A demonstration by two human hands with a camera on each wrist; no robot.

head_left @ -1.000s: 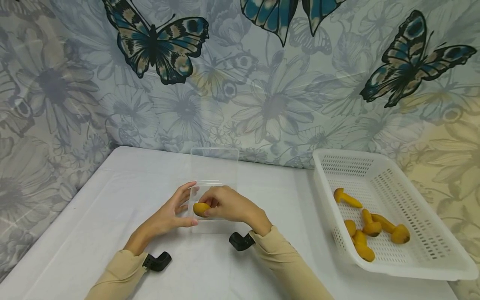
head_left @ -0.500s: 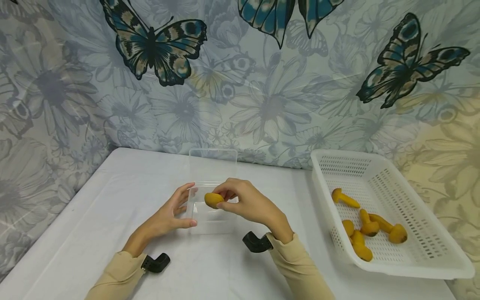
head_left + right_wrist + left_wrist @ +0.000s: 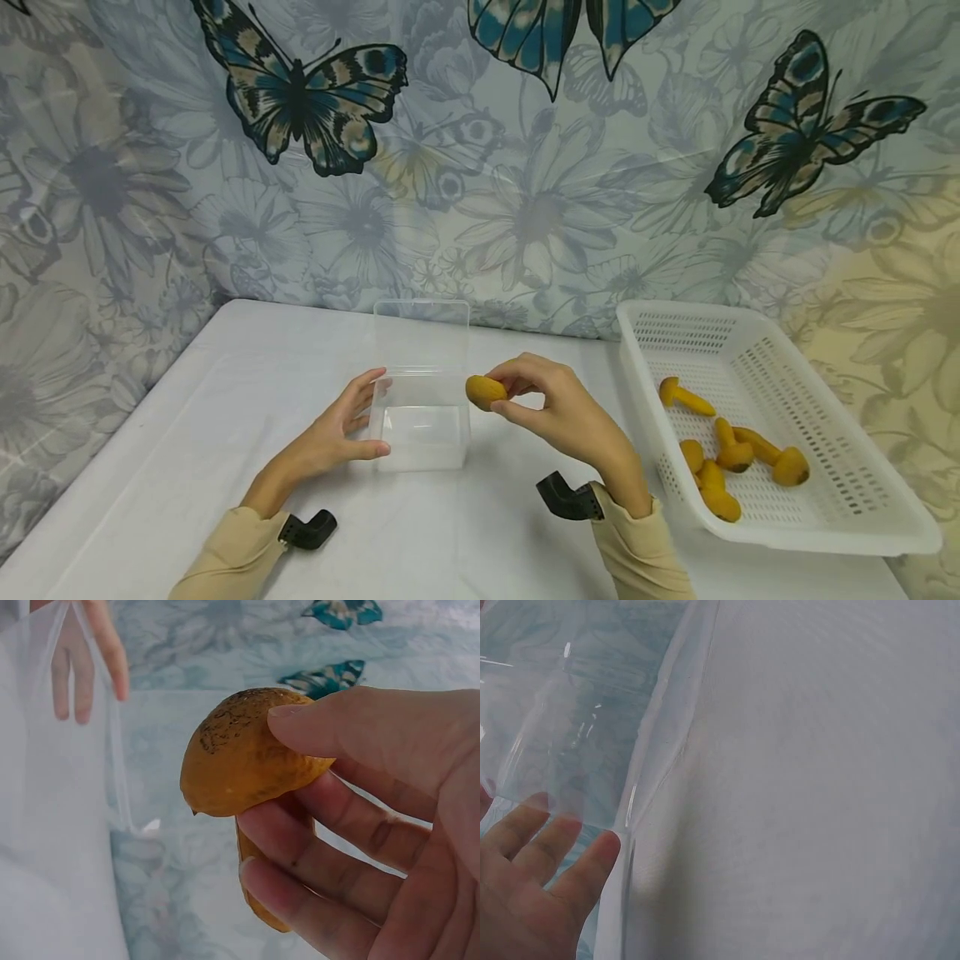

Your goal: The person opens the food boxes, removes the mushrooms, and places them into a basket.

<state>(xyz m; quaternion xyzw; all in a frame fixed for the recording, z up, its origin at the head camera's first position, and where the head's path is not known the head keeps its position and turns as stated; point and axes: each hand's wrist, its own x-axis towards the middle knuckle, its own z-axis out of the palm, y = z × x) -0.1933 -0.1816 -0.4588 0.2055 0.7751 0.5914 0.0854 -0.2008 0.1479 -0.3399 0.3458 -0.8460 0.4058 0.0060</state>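
Note:
In the head view, a clear plastic box [image 3: 420, 437] with its hinged lid [image 3: 422, 333] raised stands on the white table. My left hand [image 3: 337, 433] holds the box at its left end, thumb at the front and fingers towards the back. The left wrist view has its fingertips against the clear wall [image 3: 562, 750]. Just right of the box, my right hand [image 3: 562, 404] pinches a yellow mushroom [image 3: 485, 392] above the table. Seen from the right wrist, the mushroom's cap [image 3: 232, 757] has dark specks, and the fingers partly hide its stem [image 3: 255, 885].
A white perforated basket [image 3: 847, 525] stands to the right, with several yellow mushrooms [image 3: 791, 467] lying in its left part. Cloth with butterflies [image 3: 300, 100] and flowers hangs behind the table. Each wrist carries a black camera mount [image 3: 567, 497].
My right hand has lifted the mushroom from inside the clear box and moved it right, past the box's right side. My left hand stays at the box's left end.

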